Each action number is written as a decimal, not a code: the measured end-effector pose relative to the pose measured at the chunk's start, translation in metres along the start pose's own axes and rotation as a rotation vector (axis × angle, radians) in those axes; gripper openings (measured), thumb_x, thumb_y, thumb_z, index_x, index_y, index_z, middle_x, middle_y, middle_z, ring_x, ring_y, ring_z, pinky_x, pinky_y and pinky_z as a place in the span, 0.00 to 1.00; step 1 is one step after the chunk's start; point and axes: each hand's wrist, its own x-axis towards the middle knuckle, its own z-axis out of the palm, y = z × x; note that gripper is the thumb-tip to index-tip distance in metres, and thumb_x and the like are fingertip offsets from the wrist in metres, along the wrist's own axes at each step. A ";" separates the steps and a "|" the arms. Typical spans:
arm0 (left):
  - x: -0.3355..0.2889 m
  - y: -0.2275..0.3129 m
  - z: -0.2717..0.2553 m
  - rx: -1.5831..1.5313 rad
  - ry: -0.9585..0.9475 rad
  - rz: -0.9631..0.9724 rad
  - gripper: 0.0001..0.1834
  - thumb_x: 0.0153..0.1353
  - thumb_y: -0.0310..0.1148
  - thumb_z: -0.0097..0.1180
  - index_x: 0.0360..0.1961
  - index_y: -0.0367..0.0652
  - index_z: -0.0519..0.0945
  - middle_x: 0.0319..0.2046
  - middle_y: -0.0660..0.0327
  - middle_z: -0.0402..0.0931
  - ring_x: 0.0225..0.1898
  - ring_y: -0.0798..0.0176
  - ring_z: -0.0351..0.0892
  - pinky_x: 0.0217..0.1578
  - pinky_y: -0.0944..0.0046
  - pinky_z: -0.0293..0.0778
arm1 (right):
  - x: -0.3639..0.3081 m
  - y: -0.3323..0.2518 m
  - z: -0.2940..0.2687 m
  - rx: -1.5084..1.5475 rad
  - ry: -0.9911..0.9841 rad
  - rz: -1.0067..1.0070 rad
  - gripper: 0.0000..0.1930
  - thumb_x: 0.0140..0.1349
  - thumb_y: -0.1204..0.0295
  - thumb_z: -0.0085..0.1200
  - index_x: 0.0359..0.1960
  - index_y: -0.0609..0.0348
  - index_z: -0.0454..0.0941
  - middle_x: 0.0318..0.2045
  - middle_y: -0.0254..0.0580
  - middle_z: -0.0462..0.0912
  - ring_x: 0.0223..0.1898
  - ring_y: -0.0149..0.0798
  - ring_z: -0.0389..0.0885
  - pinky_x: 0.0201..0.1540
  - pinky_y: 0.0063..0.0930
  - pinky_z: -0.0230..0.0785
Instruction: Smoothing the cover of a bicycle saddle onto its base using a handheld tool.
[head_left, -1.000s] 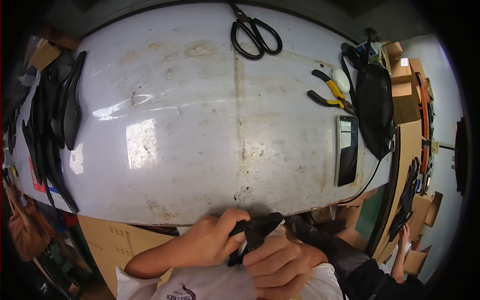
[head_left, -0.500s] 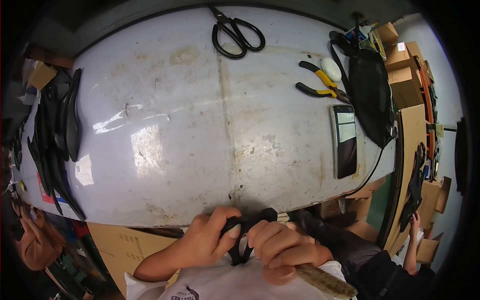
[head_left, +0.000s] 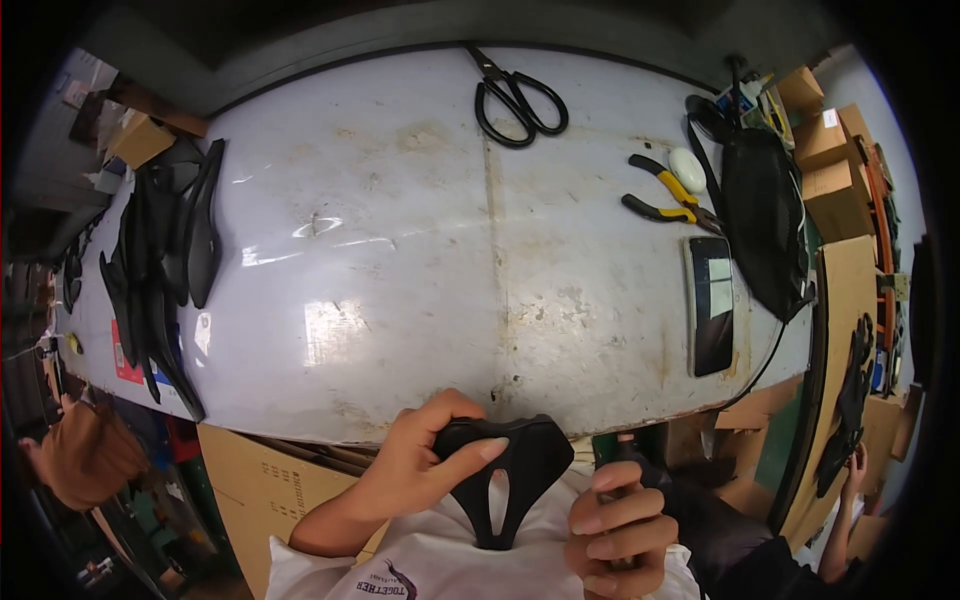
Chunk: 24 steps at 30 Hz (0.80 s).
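My left hand grips a black moulded piece at its upper left, with the thumb pressed on the front. The piece is roughly triangular, narrows toward my shirt and has a long slot through its middle. It is held up at the near edge of the table. To the right of the piece and apart from it, my right hand is closed with curled fingers. Whatever lies inside those fingers is hidden.
On the grey table lie black-handled scissors, yellow-black pliers, a white oval object, a phone and a black mesh item. Black pieces pile up at left. Cardboard boxes and another person's arm are at right.
My right hand has moved away from the black piece, to the right. The brown handle-like object sticking out of it no longer shows. The piece now faces up more fully in my left hand.
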 end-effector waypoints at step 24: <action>0.006 0.015 0.014 0.245 0.222 -0.054 0.12 0.69 0.32 0.68 0.45 0.38 0.77 0.34 0.65 0.74 0.35 0.70 0.69 0.37 0.68 0.71 | 0.014 0.009 -0.022 0.132 -0.148 0.016 0.11 0.64 0.78 0.67 0.42 0.76 0.83 0.29 0.48 0.82 0.27 0.49 0.83 0.31 0.42 0.79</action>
